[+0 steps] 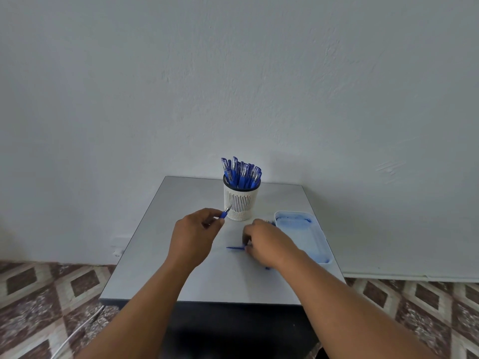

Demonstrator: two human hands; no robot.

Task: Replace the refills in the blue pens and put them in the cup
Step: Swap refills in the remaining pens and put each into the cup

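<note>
Cup [241, 200] stands behind-left of tray [308, 239].

Blue item [235, 247]: right hand [267, 244] is covering its far end; type unclear. Pen [224, 213]: left hand [194, 234] is hiding its barrel.

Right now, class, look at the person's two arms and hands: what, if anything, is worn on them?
Nothing shows as worn. Both forearms are bare to the frame's bottom edge, with no sleeves. The left hand and right hand carry no gloves, watch or visible rings.

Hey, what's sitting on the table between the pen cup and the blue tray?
Head view: nothing sits between the cup and the tray, only bare table; the right hand is just in front of that gap.
</note>
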